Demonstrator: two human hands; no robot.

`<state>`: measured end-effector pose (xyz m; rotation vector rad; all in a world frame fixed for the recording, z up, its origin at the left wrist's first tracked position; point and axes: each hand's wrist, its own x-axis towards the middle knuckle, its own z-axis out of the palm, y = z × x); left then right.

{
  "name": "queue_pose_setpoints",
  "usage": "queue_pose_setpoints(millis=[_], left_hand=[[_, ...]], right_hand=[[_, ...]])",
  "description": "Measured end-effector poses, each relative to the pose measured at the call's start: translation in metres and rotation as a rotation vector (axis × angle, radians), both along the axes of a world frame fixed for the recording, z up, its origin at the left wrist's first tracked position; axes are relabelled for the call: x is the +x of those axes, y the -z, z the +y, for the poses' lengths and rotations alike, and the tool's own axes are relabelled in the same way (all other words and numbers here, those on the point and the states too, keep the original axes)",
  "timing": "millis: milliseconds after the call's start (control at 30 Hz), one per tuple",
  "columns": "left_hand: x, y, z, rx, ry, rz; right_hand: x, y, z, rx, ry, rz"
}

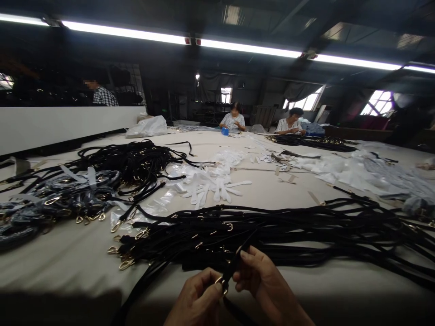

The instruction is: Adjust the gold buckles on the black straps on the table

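Note:
Close to the table's front edge, my left hand (pixel 200 296) pinches a black strap at its gold buckle (pixel 220 281). My right hand (pixel 260 278) grips the same black strap (pixel 234 262) a little further up, between thumb and fingers. The strap runs up and to the right between the hands, and another length hangs below the buckle. Just beyond my hands lies a long pile of black straps (pixel 285 222) with gold buckles and snap hooks (pixel 126 264) at its left end.
At left are a heap of black straps (pixel 132 163) and coiled straps in clear plastic (pixel 84 194). White tag-like strips (pixel 220 190) lie mid-table, with plastic bags (pixel 360 170) at right. Two people (pixel 234 118) sit across the table; another person (pixel 104 96) is at far left.

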<state>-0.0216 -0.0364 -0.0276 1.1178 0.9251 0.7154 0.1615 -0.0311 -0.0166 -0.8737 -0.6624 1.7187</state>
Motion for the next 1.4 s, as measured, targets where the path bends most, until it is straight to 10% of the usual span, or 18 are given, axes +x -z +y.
queue_pose_setpoints(millis=[700, 1400], left_hand=[[0.007, -0.004, 0.0, 0.072, -0.067, 0.059], [0.002, 0.0, 0.0, 0.141, -0.118, 0.174]], right_hand=[[0.002, -0.011, -0.008, 0.132, -0.05, -0.221], [-0.021, -0.019, -0.041, 0.528, 0.191, -0.993]])
